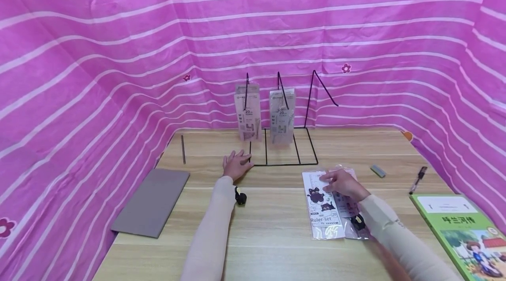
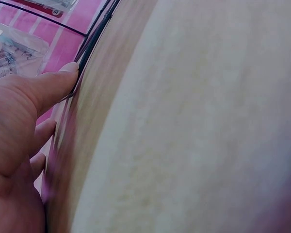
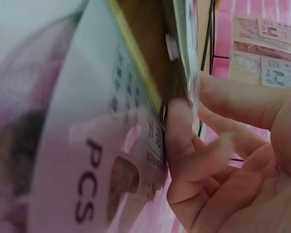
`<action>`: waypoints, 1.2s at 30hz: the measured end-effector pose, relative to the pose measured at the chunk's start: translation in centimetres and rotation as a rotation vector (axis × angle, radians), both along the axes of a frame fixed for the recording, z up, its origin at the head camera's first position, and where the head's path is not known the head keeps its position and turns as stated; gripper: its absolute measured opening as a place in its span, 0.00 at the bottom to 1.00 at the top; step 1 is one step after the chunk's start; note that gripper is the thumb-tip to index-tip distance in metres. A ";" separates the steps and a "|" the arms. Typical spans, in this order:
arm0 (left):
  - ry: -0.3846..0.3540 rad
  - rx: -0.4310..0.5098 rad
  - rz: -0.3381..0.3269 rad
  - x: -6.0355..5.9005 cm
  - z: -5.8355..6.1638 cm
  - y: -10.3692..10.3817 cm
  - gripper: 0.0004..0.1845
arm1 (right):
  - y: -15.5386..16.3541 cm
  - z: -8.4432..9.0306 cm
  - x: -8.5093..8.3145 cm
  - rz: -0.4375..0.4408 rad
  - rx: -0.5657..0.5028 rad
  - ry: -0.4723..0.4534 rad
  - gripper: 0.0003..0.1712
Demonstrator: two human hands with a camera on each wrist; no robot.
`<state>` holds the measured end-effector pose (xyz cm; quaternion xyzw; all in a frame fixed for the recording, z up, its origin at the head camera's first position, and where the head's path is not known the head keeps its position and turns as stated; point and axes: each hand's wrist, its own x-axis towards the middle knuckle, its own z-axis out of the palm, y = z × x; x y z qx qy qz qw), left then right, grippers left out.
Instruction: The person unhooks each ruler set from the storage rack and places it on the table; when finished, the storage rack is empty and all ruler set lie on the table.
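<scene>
A pink striped cloth [image 1: 99,52] walls in the wooden tabletop [image 1: 276,237] on three sides. Toward the back of the tabletop stands a black wire rack [image 1: 282,149], with two pale ruler packs [image 1: 248,112] hanging from its upright prongs. A grey board [image 1: 152,202] lies flat at the left, and a green book [image 1: 466,232] lies at the right front corner. A thin dark rod [image 1: 183,149] lies near the back left edge; a small grey block [image 1: 377,171] and a black pen [image 1: 418,179] lie to the right, well apart from the hands.

The ruler-set pack [image 1: 326,206] lies flat on the tabletop in front of the rack, right of centre, with another clear pack partly under it. The right hand [image 1: 343,184] rests on the far end of this pack; the pack reaches from under the fingers back toward the person, beside the sleeve. In the right wrist view the fingertips [image 3: 182,126] curl against the edge of the pack and seem to pinch it, though blur hides how firm the grip is.

The left hand [image 1: 236,164] lies flat on the tabletop at the rack's near left corner, fingers spread and holding nothing. In the left wrist view its thumb [image 2: 48,87] touches the wire base. The ruler-set pack is well apart from this hand, off to its right.
</scene>
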<state>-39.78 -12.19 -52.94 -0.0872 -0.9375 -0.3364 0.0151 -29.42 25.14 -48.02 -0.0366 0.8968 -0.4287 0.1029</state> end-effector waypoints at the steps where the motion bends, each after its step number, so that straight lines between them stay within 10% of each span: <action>1: 0.001 0.001 0.000 0.0 0.0 0.0 0.25 | 0.0 0.0 0.0 0.007 0.013 0.006 0.27; 11: -0.006 0.008 -0.003 0.2 0.3 0.0 0.25 | 0.5 1.1 -1.3 0.016 0.016 -0.022 0.28; 26: -0.010 -0.010 0.002 0.0 0.4 -0.1 0.25 | -4.2 6.0 -10.0 0.074 -0.217 0.475 0.26; 36: 0.010 0.008 -0.003 0.1 0.1 -0.1 0.24 | -7.5 8.7 -12.0 0.086 -0.373 0.493 0.26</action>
